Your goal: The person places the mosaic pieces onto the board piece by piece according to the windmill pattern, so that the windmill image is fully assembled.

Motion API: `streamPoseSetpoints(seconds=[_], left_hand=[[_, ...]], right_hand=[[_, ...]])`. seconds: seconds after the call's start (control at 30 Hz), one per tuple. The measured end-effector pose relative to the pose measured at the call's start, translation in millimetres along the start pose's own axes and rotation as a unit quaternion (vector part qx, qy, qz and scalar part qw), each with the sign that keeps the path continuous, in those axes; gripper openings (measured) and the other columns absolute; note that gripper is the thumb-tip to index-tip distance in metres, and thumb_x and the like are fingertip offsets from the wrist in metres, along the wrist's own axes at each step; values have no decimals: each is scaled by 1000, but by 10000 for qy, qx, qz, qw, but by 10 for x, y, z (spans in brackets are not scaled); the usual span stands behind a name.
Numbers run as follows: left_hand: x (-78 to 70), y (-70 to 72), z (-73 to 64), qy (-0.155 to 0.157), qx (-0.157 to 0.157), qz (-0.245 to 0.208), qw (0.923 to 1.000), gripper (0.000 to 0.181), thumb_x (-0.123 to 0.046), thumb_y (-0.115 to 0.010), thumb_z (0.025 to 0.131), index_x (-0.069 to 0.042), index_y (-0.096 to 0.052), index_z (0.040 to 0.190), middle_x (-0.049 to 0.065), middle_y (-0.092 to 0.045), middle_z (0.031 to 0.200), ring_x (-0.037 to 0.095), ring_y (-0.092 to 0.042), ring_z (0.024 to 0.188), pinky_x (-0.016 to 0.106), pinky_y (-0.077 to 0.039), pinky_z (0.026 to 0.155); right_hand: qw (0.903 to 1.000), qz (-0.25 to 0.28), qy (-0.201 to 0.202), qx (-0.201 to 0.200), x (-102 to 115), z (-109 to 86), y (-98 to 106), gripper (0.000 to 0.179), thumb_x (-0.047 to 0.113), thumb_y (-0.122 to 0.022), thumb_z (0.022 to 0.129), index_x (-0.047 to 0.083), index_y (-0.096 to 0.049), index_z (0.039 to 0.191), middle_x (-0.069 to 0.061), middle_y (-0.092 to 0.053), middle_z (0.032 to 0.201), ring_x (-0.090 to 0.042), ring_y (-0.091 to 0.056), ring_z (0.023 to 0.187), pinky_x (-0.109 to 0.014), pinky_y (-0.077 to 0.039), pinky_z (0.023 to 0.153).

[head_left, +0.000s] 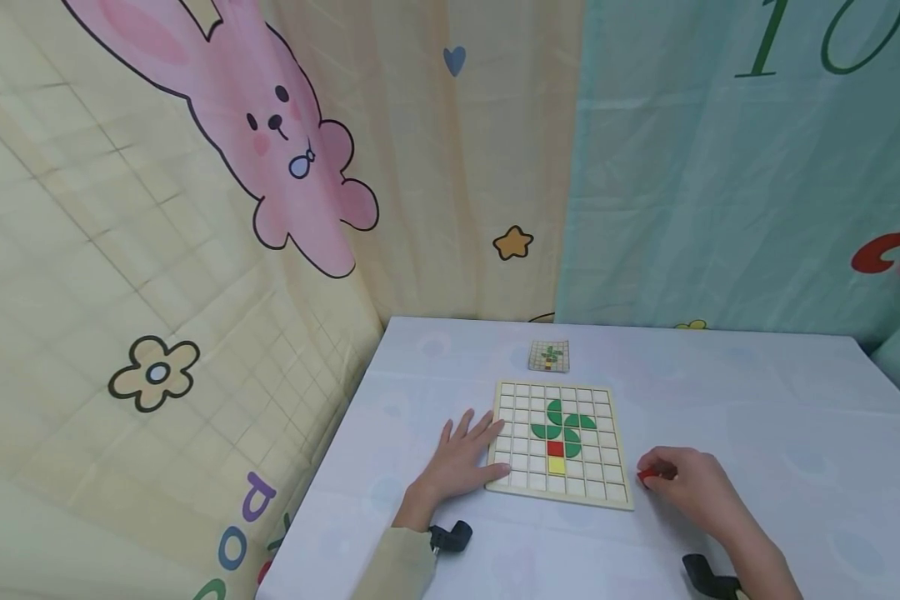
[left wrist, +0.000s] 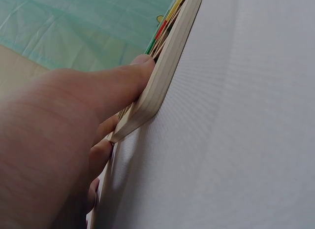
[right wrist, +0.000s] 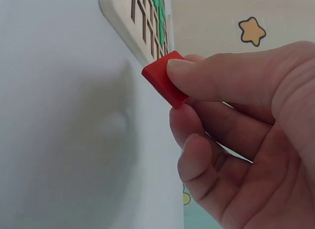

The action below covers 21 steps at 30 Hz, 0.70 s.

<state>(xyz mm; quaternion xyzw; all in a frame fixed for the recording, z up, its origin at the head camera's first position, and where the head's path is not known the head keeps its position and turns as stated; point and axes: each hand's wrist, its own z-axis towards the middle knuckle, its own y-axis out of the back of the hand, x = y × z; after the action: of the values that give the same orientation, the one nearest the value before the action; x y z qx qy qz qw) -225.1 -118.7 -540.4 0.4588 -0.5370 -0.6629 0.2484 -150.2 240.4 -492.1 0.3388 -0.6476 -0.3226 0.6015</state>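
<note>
A wooden grid board [head_left: 521,479] lies on the table, with several green petal-shaped pieces [head_left: 554,410] in a pinwheel, a red square tile [head_left: 555,449] and a yellow square tile [head_left: 557,466] below. My left hand [head_left: 459,460] rests on the board's left edge, fingers spread; in the left wrist view its thumb [left wrist: 133,76] touches the frame near a corner. Right of the board, my right hand [head_left: 686,482] pinches another red square tile [right wrist: 165,76] between thumb and fingers, above the table in the right wrist view.
Behind the board lies a small pattern card [head_left: 549,356] showing a similar green, red and yellow figure. The table [head_left: 787,417] has a white cloth and extends to both sides. Printed curtains [head_left: 450,167] hang behind and at the left.
</note>
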Motion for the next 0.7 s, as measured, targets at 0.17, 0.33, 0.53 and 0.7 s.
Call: streamPoseSetpoints(seconds=[0.17, 0.33, 0.53, 0.7], left_hand=[[-22, 24, -9, -21, -7, -58, 10000, 79, -69, -50, 94, -29, -32, 159, -5, -21, 167, 29, -7, 154, 60, -6, 120], [-27, 22, -9, -26, -17, -61, 10000, 79, -68, -51, 93, -28, -33, 159, -5, -22, 166, 30, -8, 154, 60, -7, 120], [-21, 21, -12, -5, -4, -67, 10000, 78, -67, -52, 94, -29, -32, 159, -5, -21, 166, 30, -7, 154, 60, -6, 120], [-16, 14, -6, 19, 7, -11, 10000, 78, -67, -52, 94, -30, -31, 160, -6, -20, 167, 28, -5, 154, 59, -4, 120]], right_hand=[[9999, 123, 67, -11, 50, 24, 8, 19, 2, -80, 81, 12, -75, 96, 3, -69, 86, -19, -61, 82, -40, -54, 71], [9995, 260, 201, -45, 83, 46, 1, 19, 1, -79, 81, 12, -76, 96, 4, -70, 87, -18, -63, 82, -40, -56, 73], [9992, 323, 224, -52, 162, 61, -1, 19, 0, -79, 81, 11, -76, 97, 4, -70, 87, -18, -63, 83, -41, -56, 75], [9989, 363, 303, -36, 206, 96, -17, 19, 1, -78, 82, 12, -76, 98, 4, -70, 88, -18, -63, 83, -42, -56, 77]])
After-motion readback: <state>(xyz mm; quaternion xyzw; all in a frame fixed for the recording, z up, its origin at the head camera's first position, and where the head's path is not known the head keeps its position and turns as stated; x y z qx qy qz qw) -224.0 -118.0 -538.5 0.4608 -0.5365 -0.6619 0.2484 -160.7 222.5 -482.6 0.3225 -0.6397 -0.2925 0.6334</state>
